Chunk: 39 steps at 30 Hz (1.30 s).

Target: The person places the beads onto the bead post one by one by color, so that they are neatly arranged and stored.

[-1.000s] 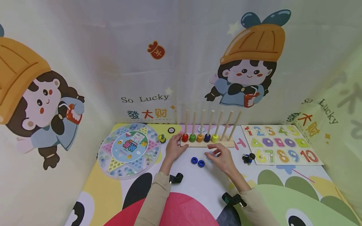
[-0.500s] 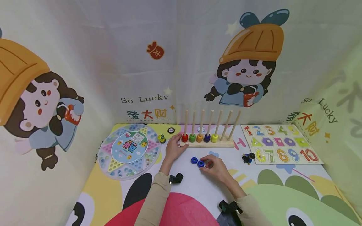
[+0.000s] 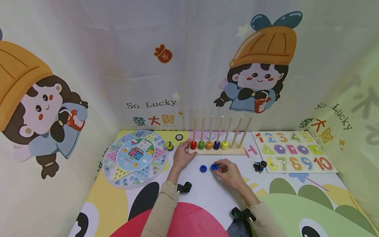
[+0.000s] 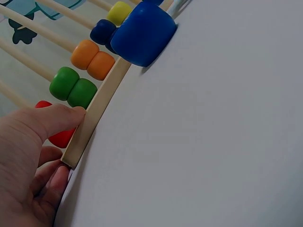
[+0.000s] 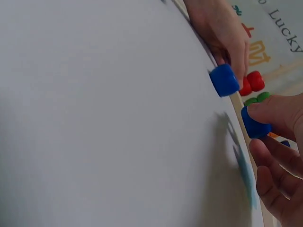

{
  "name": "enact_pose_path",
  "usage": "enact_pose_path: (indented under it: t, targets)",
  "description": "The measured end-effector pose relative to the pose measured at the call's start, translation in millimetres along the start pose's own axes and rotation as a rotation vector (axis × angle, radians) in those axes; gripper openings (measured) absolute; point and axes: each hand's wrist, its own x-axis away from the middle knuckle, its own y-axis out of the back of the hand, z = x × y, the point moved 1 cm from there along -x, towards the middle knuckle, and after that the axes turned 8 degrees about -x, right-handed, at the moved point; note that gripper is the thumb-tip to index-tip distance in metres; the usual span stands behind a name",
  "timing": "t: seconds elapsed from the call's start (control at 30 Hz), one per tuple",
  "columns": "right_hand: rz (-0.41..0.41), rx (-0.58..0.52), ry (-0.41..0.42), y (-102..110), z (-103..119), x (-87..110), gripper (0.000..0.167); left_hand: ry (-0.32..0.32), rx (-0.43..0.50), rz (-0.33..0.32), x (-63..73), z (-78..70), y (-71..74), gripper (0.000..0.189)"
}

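Observation:
A wooden peg rack (image 3: 217, 151) stands at the back of the table. Red, green, orange, dark blue and yellow beads sit low on its pegs, while the two rightmost pegs are bare. My left hand (image 3: 182, 157) grips the rack's left end, its thumb over the front of the base by the red beads. With thumb and fingertips, my right hand (image 3: 231, 173) pinches a blue bead (image 5: 254, 124) in front of the rack. Another blue bead (image 3: 203, 169) rests on the table to its left, and looms large in the left wrist view.
A round marble game board (image 3: 134, 158) lies at the left, with a small yellow-and-green toy (image 3: 169, 145) beside it. To the right are a number and shape puzzle board (image 3: 296, 152) and a small dark figurine (image 3: 260, 166). A patterned curtain (image 3: 195, 65) rises behind the table.
My right hand has come down from near the rack's front, taken hold of the right blue bead and shifted it slightly away from the other one. The left hand stays on the rack.

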Motion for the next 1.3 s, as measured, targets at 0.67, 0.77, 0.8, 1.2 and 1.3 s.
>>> enact_pose_path:
  t: [0.67, 0.77, 0.8, 1.2, 1.3]
  targets:
    - [-0.191, 0.015, 0.1, 47.5, 8.2, -23.5, 0.033, 0.003, 0.003, -0.007, -0.6, 1.3, -0.3, 0.063]
    - [-0.217, 0.035, 0.091, 55.0, 14.0, -28.6, 0.033, 0.007, 0.003, -0.003, -0.8, 1.9, -0.5, 0.063]
    - [-0.229, 0.042, 0.091, 57.4, 16.3, -30.2, 0.032, 0.005, 0.006, -0.003, -0.6, 2.1, -0.5, 0.063]
    - [-0.347, -0.028, 0.176, 82.3, 46.6, -51.3, 0.03, 0.004, 0.014, 0.001, -0.2, 1.5, -0.9, 0.063]
    - [-0.356, -0.024, 0.178, 87.1, 52.5, -56.0, 0.03, -0.005, 0.019, -0.004, -0.2, 0.1, -0.7, 0.063]
